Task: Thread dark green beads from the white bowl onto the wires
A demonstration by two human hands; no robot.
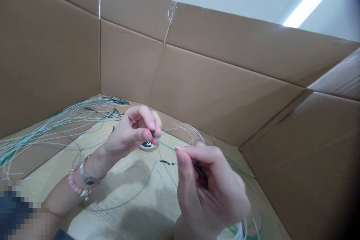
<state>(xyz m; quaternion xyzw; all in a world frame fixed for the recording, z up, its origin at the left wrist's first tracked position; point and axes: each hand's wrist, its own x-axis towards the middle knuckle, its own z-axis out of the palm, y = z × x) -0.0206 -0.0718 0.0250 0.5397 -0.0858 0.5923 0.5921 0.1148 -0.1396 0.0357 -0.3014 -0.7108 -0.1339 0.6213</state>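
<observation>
My left hand (137, 127) pinches a small dark piece (152, 132) between thumb and fingertips; its exact kind is too small to make out. From that piece a thin green line (166, 145) runs to my right hand (209, 180), which grips it between thumb and forefinger. More of the line shows inside the right palm. Just below the left fingers sits a small white dish (148, 146) with dark bits in it, partly hidden. Between the hands, a dark line with a small black fitting (167, 162) lies lower down.
Cardboard walls (202, 71) surround the pale work surface (135, 217). A bundle of white and green lines (56, 123) with dark ends stretches along the left. Looped white lines (191, 131) lie against the back wall, and more coils (239, 231) at the lower right.
</observation>
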